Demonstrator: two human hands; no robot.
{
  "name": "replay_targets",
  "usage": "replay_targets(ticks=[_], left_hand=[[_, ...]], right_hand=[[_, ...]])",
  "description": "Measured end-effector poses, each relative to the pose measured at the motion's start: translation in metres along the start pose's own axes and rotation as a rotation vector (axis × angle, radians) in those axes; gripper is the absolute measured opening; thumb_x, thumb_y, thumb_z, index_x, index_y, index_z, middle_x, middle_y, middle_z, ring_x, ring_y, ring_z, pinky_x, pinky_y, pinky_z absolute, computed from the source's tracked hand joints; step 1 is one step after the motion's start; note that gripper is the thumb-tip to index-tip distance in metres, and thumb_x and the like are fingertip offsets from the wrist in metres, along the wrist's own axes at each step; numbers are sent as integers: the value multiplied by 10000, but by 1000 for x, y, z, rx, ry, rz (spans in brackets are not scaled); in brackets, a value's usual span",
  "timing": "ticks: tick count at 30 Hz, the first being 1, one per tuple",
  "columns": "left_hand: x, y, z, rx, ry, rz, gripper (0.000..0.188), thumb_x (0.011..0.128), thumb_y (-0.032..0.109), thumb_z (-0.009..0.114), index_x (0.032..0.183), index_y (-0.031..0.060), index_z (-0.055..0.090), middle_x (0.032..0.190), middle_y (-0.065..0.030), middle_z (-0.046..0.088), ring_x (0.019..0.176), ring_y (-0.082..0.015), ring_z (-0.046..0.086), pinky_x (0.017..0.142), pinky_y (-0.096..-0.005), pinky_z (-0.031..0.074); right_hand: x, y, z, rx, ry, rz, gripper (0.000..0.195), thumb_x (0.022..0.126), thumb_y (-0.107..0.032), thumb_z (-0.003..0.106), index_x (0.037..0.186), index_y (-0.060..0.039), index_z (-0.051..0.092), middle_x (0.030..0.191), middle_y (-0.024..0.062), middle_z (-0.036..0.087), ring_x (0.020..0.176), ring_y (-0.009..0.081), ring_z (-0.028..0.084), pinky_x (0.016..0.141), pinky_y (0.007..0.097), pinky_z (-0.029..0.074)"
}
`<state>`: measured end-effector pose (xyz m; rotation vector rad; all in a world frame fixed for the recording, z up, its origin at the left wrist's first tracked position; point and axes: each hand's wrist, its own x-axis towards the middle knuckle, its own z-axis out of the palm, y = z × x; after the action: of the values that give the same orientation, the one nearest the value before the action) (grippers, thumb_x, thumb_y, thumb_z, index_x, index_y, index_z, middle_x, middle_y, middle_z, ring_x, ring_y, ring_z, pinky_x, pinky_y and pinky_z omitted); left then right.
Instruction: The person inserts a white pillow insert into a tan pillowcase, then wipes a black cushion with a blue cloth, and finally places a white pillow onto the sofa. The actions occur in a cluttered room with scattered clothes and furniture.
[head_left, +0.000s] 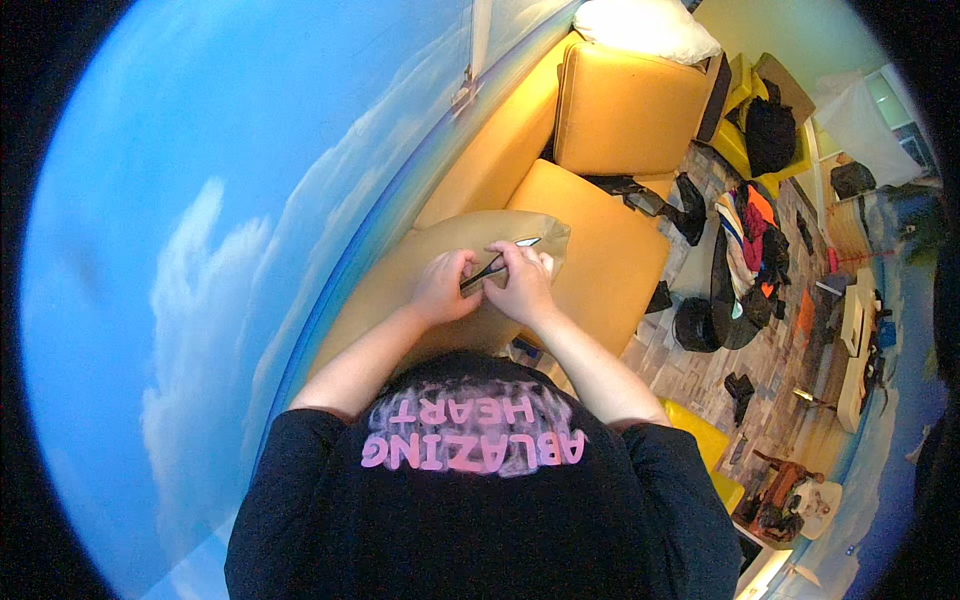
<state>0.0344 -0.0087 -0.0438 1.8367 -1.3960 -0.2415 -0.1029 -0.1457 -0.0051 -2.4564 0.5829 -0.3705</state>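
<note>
Both hands are held close together over a beige cushion (390, 292). My left hand (444, 289) has its fingers curled at the lower end of a slim dark object (484, 276), possibly a pair of folded glasses; its exact kind cannot be told. My right hand (523, 281) pinches the same object farther up, where a pale, shiny tip stands out past the fingers. The palms and part of the object are hidden by the fingers.
A yellow sofa seat (600, 240) and a square yellow cushion (634, 109) lie beyond the hands. At the left rises a wall painted with sky (225, 150). Clothes (750, 240) and a black bag (696, 324) lie on the wood-pattern floor (675, 375) at the right.
</note>
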Motion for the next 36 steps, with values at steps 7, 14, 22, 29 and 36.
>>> replay_targets(ticks=[7, 14, 22, 29, 36], left_hand=[[-2, 2, 2, -5, -34, -15, 555, 722, 173, 800, 1194, 85, 521, 905, -90, 598, 859, -316, 603, 773, -438, 485], [-2, 3, 1, 2, -26, 22, 602, 699, 175, 814, 1211, 88, 510, 933, -93, 588, 894, -315, 602, 806, -432, 484], [-3, 2, -1, 1, -33, 59, 687, 674, 175, 825, 1267, 82, 492, 998, -119, 586, 955, -337, 589, 860, -446, 477], [-8, -1, -2, -9, -46, 13, 676, 673, 203, 808, 1267, 115, 497, 1083, -129, 604, 998, -342, 595, 896, -459, 474], [-6, 3, -4, -9, -4, 33, 699, 667, 208, 820, 1276, 115, 489, 1074, -125, 602, 992, -335, 599, 899, -457, 477]], right_hand=[[4, -5, -7, -195, -145, -24, 483, 773, -308, 731, 1223, -175, 615, 994, 114, 702, 1054, 294, 617, 923, 454, 350], [-17, 10, 18, -182, 219, -239, 289, 782, -287, 770, 1047, -199, 697, 943, 27, 661, 1039, 248, 592, 920, 471, 359], [-9, -3, 18, -405, 203, -251, 172, 802, -358, 722, 911, -226, 715, 879, -27, 650, 982, 219, 584, 858, 477, 364], [0, -28, 5, -203, 18, 31, 86, 786, -297, 753, 851, -242, 767, 871, 5, 728, 975, 222, 610, 837, 449, 368], [12, -15, 7, -51, -78, 139, 113, 728, -271, 785, 838, -251, 773, 854, 13, 741, 966, 243, 629, 864, 434, 370]])
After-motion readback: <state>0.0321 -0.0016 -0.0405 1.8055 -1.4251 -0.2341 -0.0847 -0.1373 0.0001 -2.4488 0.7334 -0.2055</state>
